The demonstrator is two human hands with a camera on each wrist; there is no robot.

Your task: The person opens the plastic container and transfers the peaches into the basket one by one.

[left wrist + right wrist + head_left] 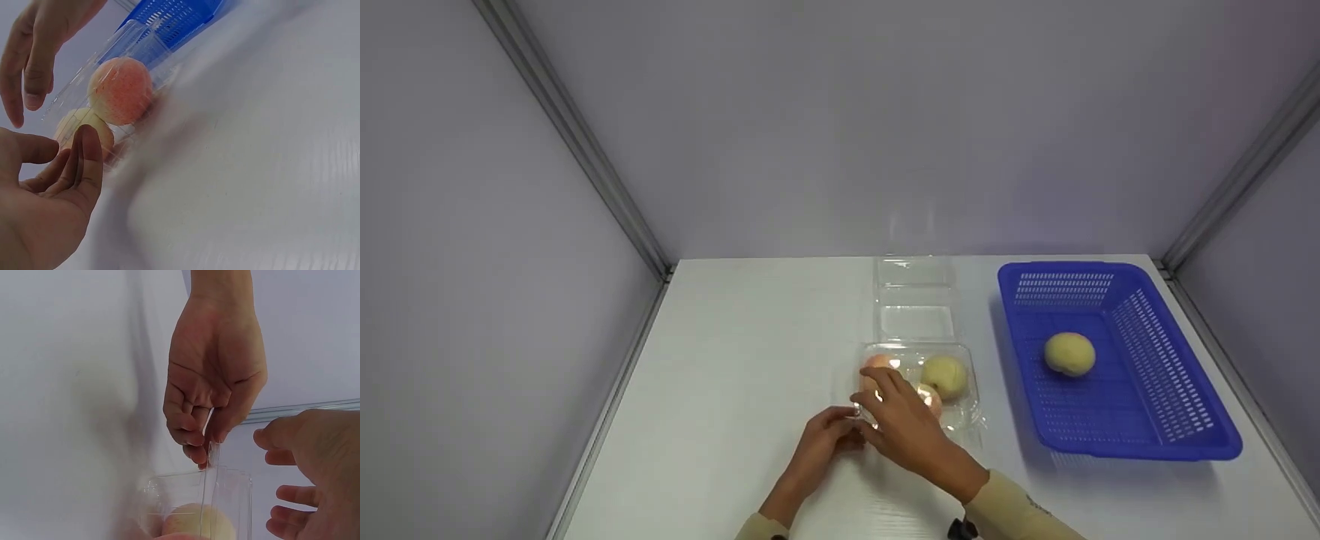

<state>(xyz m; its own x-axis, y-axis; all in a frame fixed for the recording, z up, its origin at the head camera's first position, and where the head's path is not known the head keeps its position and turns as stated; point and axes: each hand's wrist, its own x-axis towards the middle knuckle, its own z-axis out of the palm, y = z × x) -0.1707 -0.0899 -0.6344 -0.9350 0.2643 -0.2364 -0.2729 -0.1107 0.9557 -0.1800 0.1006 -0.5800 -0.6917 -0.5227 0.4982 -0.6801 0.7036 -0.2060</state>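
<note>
A clear plastic clamshell box (971,375) holds several peaches, among them a pale yellow one (944,376) and a pink one (121,90). Its lid lies over the fruit. At the box's near left corner, my left hand (821,442) pinches the plastic rim between thumb and fingers, as the right wrist view (216,371) of that hand shows. My right hand (904,427) hovers across the left part of the lid, fingers spread and slightly bent, covering some fruit in the head view. In the right wrist view nothing lies between the right hand's (315,478) fingers.
A blue perforated basket (1117,450) stands on the right, with one pale yellow peach (1069,354) inside. Behind the box lies more clear plastic packaging (916,322), reaching the back wall. Grey walls enclose the white table (720,360) at the back and sides.
</note>
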